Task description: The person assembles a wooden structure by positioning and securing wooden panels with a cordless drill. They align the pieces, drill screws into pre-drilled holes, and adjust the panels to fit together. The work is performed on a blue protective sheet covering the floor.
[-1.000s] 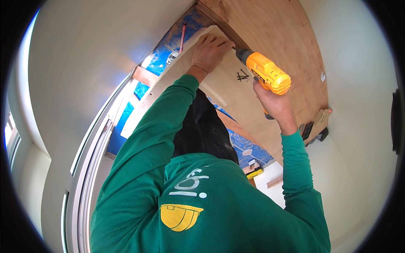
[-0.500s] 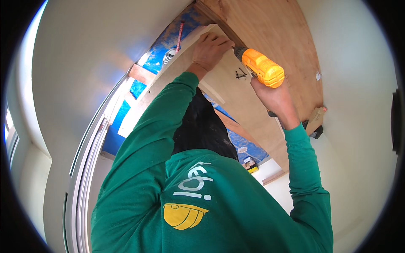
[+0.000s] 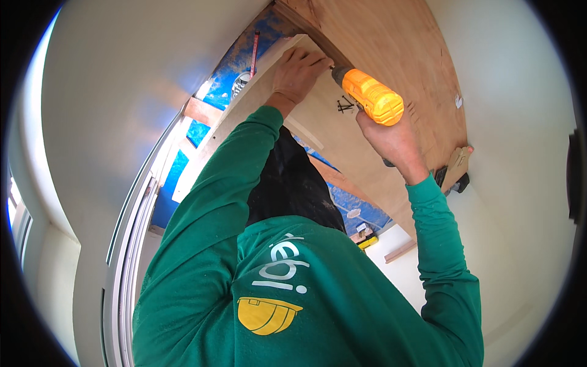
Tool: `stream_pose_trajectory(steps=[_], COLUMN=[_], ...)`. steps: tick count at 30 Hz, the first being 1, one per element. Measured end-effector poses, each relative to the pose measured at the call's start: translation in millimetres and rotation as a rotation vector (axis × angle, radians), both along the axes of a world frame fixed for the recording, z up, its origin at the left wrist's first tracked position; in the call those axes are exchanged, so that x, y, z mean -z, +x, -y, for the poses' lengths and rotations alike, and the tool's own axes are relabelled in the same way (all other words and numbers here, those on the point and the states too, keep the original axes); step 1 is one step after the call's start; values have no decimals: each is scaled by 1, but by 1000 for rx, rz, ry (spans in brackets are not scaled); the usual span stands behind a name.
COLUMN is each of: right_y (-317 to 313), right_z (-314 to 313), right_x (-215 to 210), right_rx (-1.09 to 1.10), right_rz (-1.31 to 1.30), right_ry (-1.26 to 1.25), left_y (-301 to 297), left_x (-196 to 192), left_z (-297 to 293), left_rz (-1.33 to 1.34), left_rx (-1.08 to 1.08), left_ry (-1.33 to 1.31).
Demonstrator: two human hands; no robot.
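Note:
My right hand (image 3: 394, 142) is wrapped round the handle of a yellow-orange cordless drill (image 3: 374, 98), whose dark chuck points up and left. At the chuck's tip are the bent fingertips of my left hand (image 3: 298, 74), pinched together; whatever small thing they hold is hidden. That hand rests over the far end of a pale plywood board (image 3: 324, 116). Several black screws (image 3: 345, 105) lie loose on the board, just left of the drill.
A reddish-brown wood sheet (image 3: 397, 43) stretches beyond the drill. Blue sheeting (image 3: 218, 92) shows between wooden battens (image 3: 203, 111), with a pink strip (image 3: 255, 54) at the far left. White walls (image 3: 520, 122) flank me. A yellow tool (image 3: 368, 243) lies lower down.
The drill and both hands sit slightly further left in the picture, as does most of the scene. The drill's tip stays at my left fingertips.

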State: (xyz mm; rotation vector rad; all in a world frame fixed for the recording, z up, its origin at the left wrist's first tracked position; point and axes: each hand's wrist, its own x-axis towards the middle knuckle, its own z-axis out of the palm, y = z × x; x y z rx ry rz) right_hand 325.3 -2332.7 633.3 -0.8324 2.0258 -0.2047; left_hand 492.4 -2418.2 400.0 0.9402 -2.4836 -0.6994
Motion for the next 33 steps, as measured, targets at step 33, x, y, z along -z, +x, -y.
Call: stream_pose_trajectory(steps=[33], right_y=[28], right_z=[0], right_x=[-11], right_rx=[34], right_rz=[-88], right_ry=[-35], left_y=[-6], left_x=[-7], left_z=[4], left_rz=[116], left_rx=[-135], left_ry=[105])
